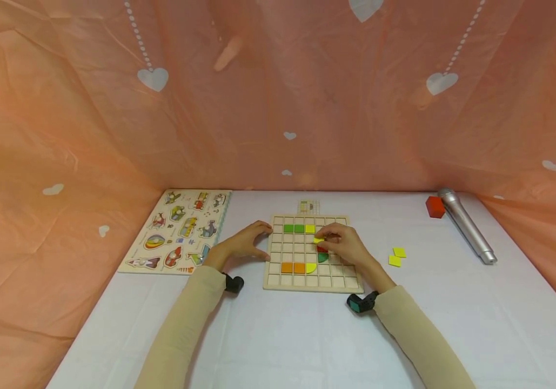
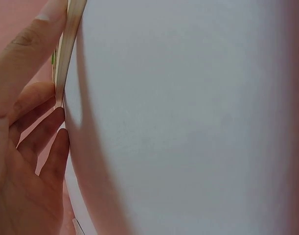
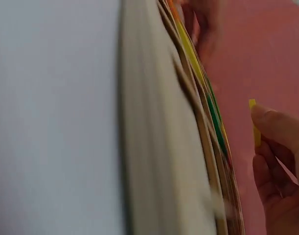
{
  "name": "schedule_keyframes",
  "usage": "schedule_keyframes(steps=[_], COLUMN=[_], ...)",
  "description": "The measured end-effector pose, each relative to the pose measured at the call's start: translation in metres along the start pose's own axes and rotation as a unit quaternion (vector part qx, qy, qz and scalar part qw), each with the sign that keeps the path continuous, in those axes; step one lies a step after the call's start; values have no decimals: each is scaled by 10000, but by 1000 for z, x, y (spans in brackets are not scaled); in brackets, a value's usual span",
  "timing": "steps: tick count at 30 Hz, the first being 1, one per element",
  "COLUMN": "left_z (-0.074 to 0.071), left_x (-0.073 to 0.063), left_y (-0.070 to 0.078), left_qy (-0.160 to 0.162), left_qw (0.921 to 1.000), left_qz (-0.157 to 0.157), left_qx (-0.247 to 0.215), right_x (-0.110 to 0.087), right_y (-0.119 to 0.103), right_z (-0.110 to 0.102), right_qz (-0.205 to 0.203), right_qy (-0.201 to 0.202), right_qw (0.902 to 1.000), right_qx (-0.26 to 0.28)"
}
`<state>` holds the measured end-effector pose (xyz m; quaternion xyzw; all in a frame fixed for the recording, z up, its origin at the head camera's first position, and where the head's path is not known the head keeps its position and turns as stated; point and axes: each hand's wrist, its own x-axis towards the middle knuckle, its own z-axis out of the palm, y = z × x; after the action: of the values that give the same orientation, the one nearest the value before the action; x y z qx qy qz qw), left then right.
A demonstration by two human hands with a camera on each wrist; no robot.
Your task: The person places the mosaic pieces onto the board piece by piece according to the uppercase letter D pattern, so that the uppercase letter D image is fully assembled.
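A wooden grid board lies in the middle of the table. On it are green square tiles and a yellow square in an upper row, orange tiles and a rounded yellow tile in a lower row. A red tile and a rounded green tile sit at the right. My right hand pinches a yellow square tile between thumb and fingers, above the board. My left hand touches the board's left edge, its thumb and fingers spread apart.
Two yellow square tiles lie right of the board. A small pattern card is behind it. A picture puzzle board lies at the left. A red block and a silver microphone are at the far right.
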<state>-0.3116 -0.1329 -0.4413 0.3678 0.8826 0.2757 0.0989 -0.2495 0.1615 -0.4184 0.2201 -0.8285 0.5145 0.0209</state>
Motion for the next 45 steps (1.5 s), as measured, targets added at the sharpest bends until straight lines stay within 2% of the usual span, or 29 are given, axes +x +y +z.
schedule_keyframes(steps=[2, 7, 9, 11, 16, 26, 29, 33, 37, 45], left_z=[1, 2, 2, 1, 0, 1, 1, 1, 0, -2], left_x=[0, 1, 2, 1, 1, 1, 1, 1, 0, 0], left_y=[-1, -3, -3, -3, -1, -2, -2, -1, 1, 3], left_qy=[3, 29, 37, 40, 25, 40, 44, 42, 38, 18], left_qw=[10000, 10000, 10000, 10000, 10000, 10000, 10000, 10000, 10000, 9999], left_qz=[-7, -19, -16, -9, -23, -23, -53, -62, -35, 0], left_qx=[-26, -8, 24, 45, 60, 16, 20, 44, 31, 119], right_x=[3, 17, 23, 25, 28, 28, 27, 26, 25, 10], right_y=[-8, 9, 20, 21, 22, 22, 22, 20, 17, 23], right_z=[13, 43, 53, 57, 62, 62, 62, 57, 43, -16], right_qz=[-269, -556, -714, -952, -1089, -1280, -1177, -832, -576, 7], right_qy=[-248, -780, -906, -999, -1055, -1098, -1080, -1030, -853, -355], right_qw=[9993, 9954, 9932, 9898, 9859, 9829, 9841, 9899, 9946, 9994], right_qx=[-114, -79, -164, -346, -704, -733, -773, -500, -162, 56])
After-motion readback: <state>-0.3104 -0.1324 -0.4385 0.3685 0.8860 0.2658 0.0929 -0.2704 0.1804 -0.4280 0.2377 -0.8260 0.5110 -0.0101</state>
